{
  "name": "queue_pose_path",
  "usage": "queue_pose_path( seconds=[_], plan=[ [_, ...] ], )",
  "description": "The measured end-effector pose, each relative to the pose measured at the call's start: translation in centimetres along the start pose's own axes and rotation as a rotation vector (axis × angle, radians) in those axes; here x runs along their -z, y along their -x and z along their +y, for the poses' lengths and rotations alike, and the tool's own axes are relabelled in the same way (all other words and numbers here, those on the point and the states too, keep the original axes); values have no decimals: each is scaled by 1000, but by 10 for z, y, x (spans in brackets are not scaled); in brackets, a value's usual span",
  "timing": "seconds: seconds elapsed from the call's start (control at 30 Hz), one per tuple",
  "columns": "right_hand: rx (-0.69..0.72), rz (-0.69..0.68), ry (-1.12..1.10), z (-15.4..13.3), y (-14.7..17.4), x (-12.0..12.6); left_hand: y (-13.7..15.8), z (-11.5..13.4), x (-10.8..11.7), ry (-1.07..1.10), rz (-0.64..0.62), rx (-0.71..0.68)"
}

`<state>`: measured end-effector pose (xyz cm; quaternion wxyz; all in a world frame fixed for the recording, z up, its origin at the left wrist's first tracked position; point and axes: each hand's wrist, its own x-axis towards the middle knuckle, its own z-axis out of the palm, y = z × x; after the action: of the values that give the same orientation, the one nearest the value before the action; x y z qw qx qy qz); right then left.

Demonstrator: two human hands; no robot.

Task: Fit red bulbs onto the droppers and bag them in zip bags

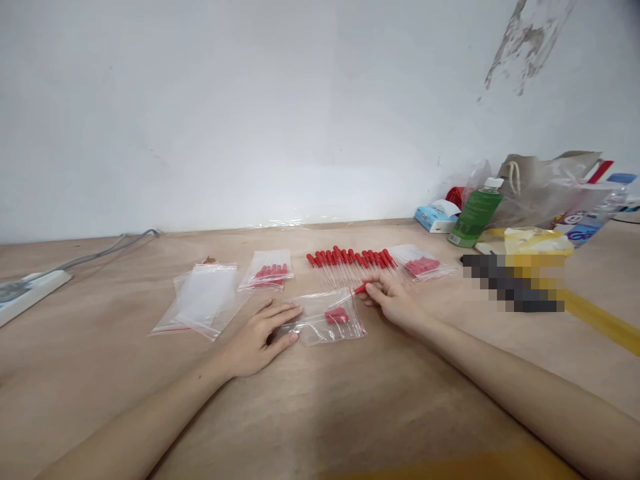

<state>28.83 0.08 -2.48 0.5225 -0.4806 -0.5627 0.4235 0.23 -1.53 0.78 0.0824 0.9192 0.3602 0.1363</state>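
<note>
My left hand lies with its fingers spread over the left end of a clear zip bag. Inside that bag are a few droppers with red bulbs. Between the thumb and fingers of my right hand is a dropper, pinched by its red bulb. Its thin tube points left, over the bag's right edge near the opening; whether the tip is inside I cannot tell. Just behind, a row of red-bulbed droppers lies on the table, thin clear tubes towards me.
Filled bags of droppers lie at the back left and back right. Flat zip bags are stacked at left. Further right stand a tissue pack, a green bottle and plastic bags. A power strip sits far left.
</note>
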Motion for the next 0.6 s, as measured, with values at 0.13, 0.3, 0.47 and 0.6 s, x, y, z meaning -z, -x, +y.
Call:
queue_pose_path(
  seconds=[0.13,0.3,0.47,0.6],
  plan=[
    [327,-164,485,-5,5,2,0,1,1,-13,9,20],
    [365,-183,579,-4,-2,-8,0,2,1,-12,9,21],
    [289,-138,750,-3,-2,-20,-2,4,2,-23,9,6],
    [274,-284,944,-12,6,-18,-3,4,3,-35,-6,1]
  ],
)
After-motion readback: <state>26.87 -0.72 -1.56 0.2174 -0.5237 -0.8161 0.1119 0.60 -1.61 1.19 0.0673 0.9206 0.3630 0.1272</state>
